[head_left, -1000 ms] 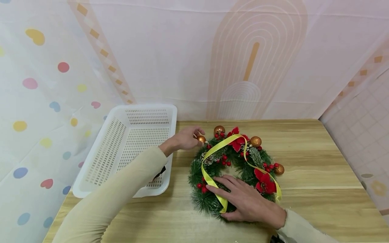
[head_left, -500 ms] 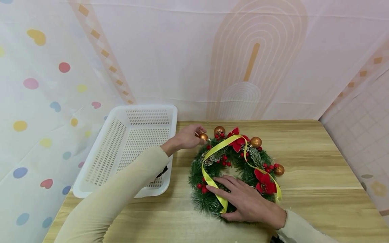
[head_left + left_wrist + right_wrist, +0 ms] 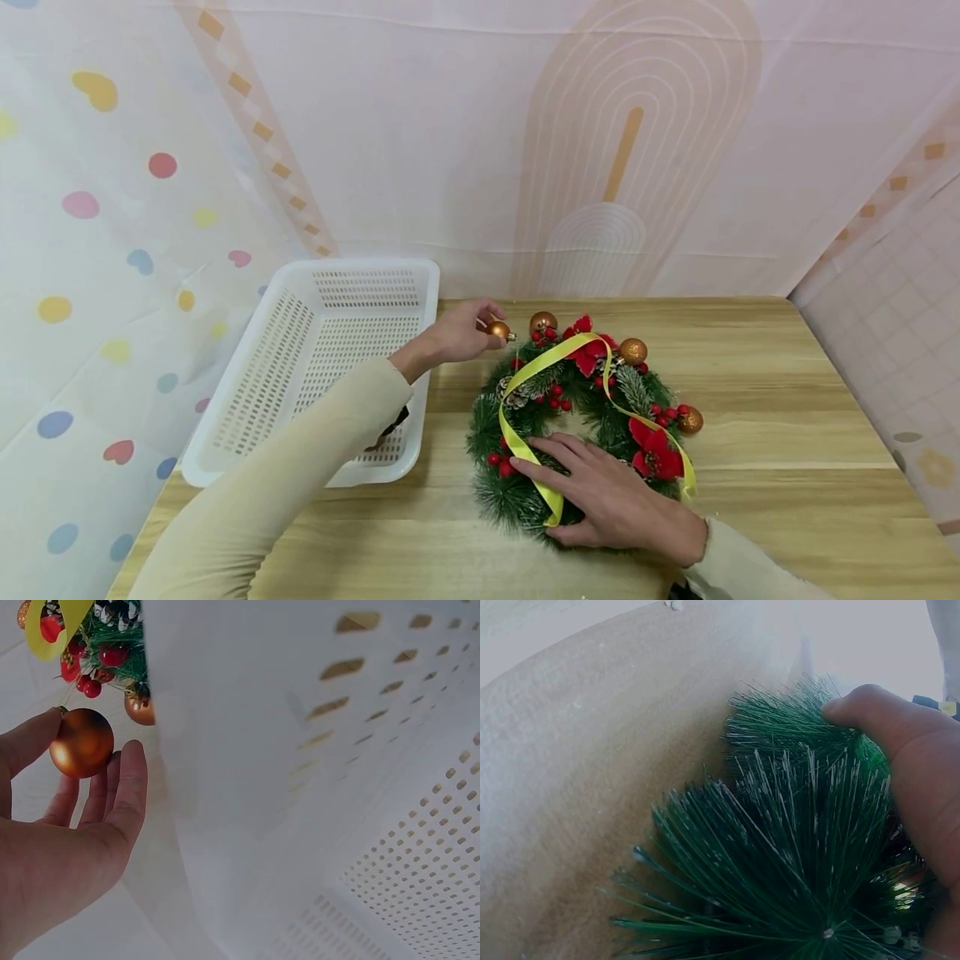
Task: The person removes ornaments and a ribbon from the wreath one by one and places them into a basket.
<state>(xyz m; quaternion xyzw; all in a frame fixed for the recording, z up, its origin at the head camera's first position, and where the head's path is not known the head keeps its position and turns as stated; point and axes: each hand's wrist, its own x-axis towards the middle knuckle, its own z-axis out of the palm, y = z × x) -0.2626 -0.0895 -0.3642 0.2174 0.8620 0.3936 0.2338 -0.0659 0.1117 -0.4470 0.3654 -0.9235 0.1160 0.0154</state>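
A Christmas wreath (image 3: 504,492) of green pine with red berries, red poinsettias and pine cones lies on the table. My left hand (image 3: 462,330) pinches a shiny copper bauble (image 3: 82,742) between thumb and fingers, just beyond the wreath's upper left edge. The bauble's gold cap points right in the head view, and a thin thread shows at it in the left wrist view. My right hand (image 3: 611,496) holds the wreath's near side, fingers spread across it and the thumb (image 3: 877,712) on the outer needles. A yellow ribbon (image 3: 551,354) loops over the wreath, passing beneath the right fingers.
A white perforated plastic basket (image 3: 432,333) stands left of the wreath, under my left forearm. Other copper baubles (image 3: 633,351) sit at the wreath's far and right edges. Patterned cloth (image 3: 450,150) hangs behind the wooden table (image 3: 780,400).
The left hand first shifts slightly right, then draws the bauble a little back to the left and away from the wreath, exposing its cap. The right hand and wreath stay in place.
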